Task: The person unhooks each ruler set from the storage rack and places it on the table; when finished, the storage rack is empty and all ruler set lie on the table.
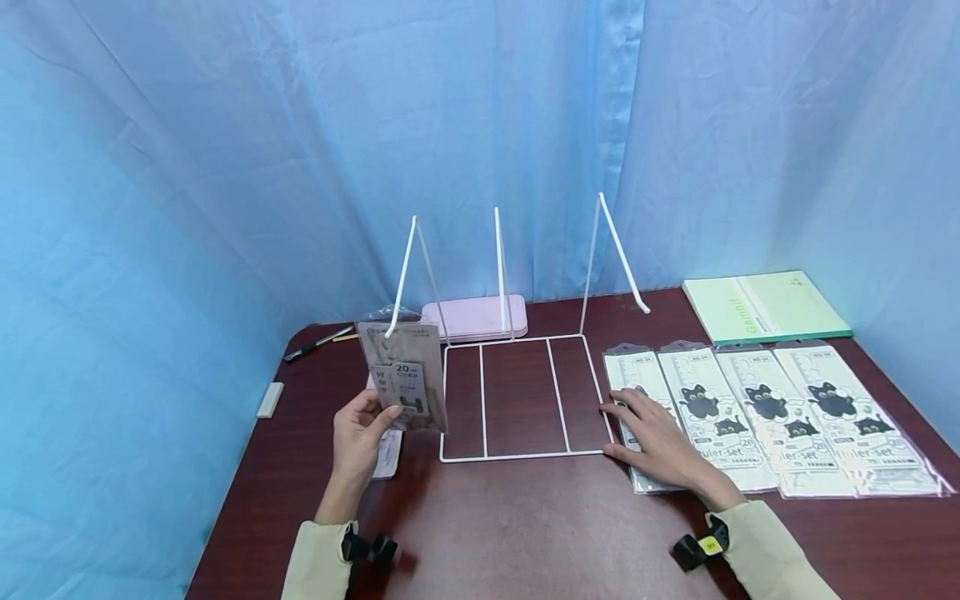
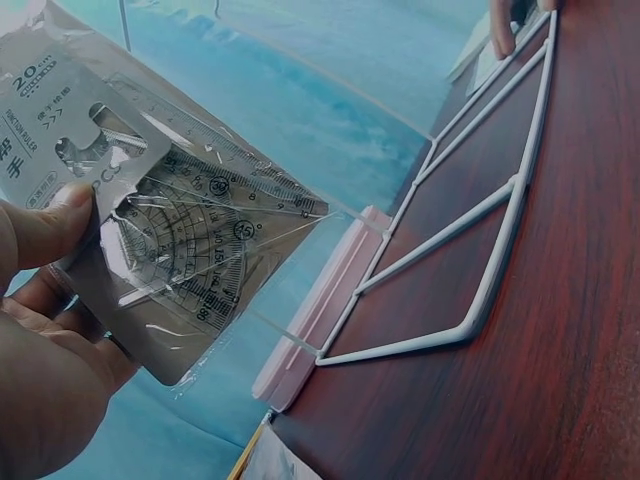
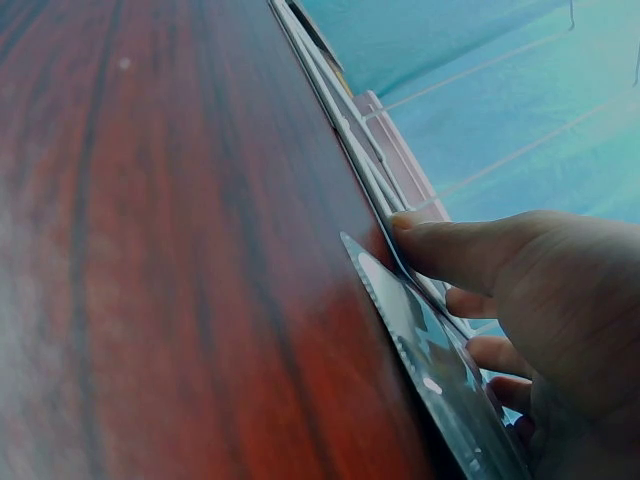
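Your left hand (image 1: 360, 437) pinches the ruler pack (image 1: 403, 385) upright at the wire rack's (image 1: 522, 400) 9 o'clock while your right hand (image 1: 654, 437) lies flat, fingers straight, on the packs (image 1: 765, 417) at 3 o'clock; that slick sleeve may slip.

The table (image 1: 525, 525) was dark reddish wood grain with a smooth, faintly glossy finish. On it stood a rack (image 1: 517, 400) of thin white coated wire. The ruler-set packs (image 1: 772, 408) at 3 o'clock were glossy clear plastic over printed card, as was the pack (image 2: 150, 210) at 9 o'clock (clear plastic rulers showed inside). The backdrop (image 1: 225, 167) was soft, matt blue cloth.
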### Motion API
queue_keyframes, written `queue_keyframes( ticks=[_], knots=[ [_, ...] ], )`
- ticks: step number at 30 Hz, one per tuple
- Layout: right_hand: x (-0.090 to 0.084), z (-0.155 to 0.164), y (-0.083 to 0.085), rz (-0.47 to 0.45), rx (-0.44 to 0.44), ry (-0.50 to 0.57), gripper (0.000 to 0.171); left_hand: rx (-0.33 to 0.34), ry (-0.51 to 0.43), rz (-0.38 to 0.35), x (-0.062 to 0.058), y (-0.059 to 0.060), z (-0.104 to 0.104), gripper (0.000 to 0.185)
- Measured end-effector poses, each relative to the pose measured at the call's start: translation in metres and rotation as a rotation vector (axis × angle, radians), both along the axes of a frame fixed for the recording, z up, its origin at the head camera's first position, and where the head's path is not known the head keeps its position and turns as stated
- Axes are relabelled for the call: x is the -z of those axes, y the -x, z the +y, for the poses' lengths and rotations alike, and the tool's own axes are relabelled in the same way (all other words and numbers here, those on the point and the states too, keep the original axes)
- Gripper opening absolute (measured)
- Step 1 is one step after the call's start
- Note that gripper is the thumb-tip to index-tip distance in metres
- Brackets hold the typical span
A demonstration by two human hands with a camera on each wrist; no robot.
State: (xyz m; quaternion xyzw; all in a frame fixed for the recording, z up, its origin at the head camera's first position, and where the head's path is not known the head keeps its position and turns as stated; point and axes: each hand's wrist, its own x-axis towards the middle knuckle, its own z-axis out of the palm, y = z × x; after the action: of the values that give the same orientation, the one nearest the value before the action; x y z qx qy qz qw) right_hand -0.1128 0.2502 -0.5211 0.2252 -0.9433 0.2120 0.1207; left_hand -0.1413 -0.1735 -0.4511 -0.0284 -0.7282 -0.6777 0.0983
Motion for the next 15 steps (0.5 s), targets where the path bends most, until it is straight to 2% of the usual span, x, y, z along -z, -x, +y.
queue_keyframes(
  ticks=[5, 15],
  knots=[
    [0.000, 0.000, 0.000, 0.007, -0.002, 0.003, 0.059, -0.003, 0.011, -0.018, -0.003, -0.006, -0.002, 0.019],
    [0.002, 0.000, 0.000, 0.009, 0.001, 0.000, 0.059, 0.020, 0.018, 0.031, -0.001, -0.017, -0.004, 0.018]
  ],
)
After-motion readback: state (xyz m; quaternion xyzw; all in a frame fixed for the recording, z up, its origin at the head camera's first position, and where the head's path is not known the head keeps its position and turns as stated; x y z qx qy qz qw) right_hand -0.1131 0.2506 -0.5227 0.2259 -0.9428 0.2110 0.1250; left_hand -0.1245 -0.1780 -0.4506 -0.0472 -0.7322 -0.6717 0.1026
